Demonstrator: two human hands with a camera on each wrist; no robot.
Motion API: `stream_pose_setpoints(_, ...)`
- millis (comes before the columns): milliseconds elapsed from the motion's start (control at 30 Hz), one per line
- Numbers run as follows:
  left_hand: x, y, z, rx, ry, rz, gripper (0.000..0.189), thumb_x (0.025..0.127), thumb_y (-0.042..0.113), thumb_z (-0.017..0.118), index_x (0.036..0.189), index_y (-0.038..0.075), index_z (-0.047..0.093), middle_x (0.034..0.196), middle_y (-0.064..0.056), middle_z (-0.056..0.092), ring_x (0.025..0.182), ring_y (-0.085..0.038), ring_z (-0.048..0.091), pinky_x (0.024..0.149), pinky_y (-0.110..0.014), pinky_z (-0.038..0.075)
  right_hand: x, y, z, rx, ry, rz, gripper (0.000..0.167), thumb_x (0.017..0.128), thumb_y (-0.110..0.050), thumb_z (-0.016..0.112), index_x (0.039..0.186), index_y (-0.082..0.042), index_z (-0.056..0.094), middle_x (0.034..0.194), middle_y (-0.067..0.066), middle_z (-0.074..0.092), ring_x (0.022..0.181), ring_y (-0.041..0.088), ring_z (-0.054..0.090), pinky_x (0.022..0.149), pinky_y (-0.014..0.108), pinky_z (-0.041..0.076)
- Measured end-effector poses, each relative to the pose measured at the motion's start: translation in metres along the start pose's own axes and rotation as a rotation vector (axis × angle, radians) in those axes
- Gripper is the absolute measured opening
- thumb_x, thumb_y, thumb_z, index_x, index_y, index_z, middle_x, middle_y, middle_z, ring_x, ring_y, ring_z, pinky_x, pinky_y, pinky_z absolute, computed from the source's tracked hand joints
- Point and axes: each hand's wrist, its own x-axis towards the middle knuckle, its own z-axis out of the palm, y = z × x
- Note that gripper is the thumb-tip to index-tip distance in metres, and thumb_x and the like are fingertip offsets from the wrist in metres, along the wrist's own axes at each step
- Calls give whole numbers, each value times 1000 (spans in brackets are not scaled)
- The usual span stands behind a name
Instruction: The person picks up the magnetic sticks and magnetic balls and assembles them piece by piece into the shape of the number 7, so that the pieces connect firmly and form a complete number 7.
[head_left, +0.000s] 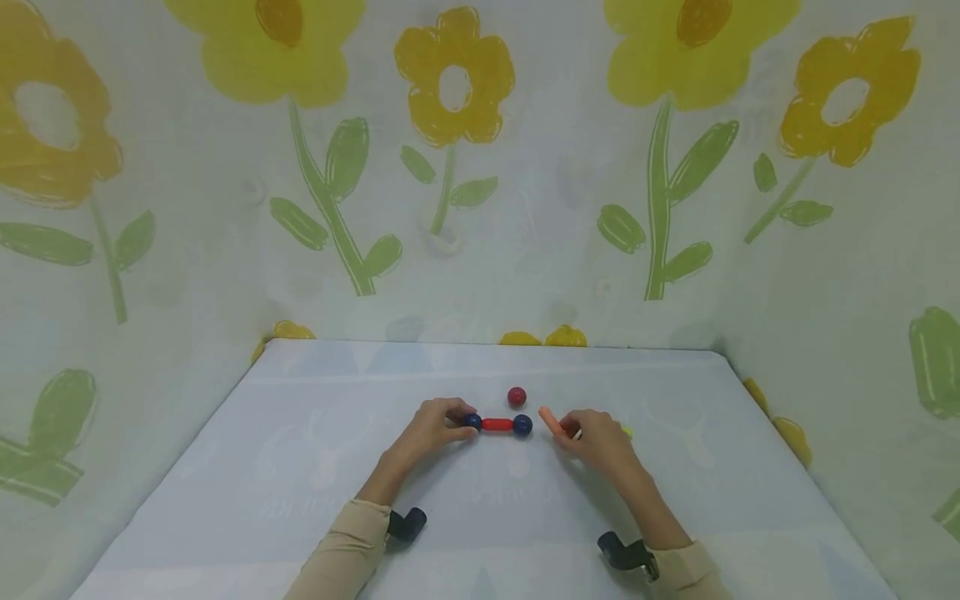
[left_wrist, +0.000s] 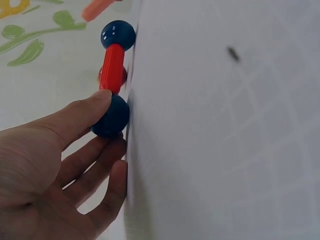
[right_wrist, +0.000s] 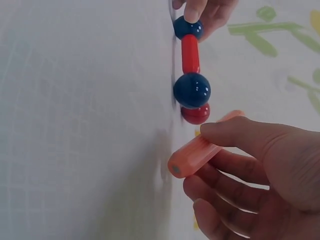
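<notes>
My left hand (head_left: pixel 441 423) pinches a dark blue ball (left_wrist: pixel 113 117) between thumb and fingers at the table surface. A short red rod (head_left: pixel 497 424) joins that ball to a second dark blue ball (head_left: pixel 522 425) on its right. With thumb and fingers my right hand (head_left: pixel 596 437) holds an orange rod (right_wrist: pixel 192 155), tilted, just right of the second blue ball and apart from it. The rod's near end shows a small grey spot in the right wrist view. Behind the red rod, a loose red ball (head_left: pixel 517 397) lies on the table.
A yellow-green piece (head_left: pixel 627 431) shows partly behind my right hand. The pale patterned table (head_left: pixel 315 450) meets a wall sheet (head_left: pixel 525 250) printed with yellow flowers at its far edge. Black wrist mounts (head_left: pixel 407 525) sit on both forearms.
</notes>
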Motion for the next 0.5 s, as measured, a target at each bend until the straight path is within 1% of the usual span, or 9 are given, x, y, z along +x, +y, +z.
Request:
stream_pose_setpoints(167,0,1,0,4,-10,-9,34,82,21,79,115,14,71,103,2,73,94,-12,65,91,-35,55,-2,-4,2,58,-24,-5,17,84,-20,76,98,-11,71,76,-1,63,65,13,52,58,24,46)
stream_pose_setpoints(300,1,2,-1,19,-9,-5,33,83,21,79,114,14,71,103,0,73,94,-13,65,91,-36,55,-2,-9,1,99,-54,10,20,86,-22,75,101,-11,70,79,0,64,67,13,54,58,23,48)
stream_pose_setpoints(500,2,3,-2,24,-19,-37,33,83,22,79,114,15,72,102,1,73,94,-12,64,92,-35,55,1,-12,1,143,-113,33,26,86,-23,75,107,-9,67,84,3,67,69,14,57,59,24,52)
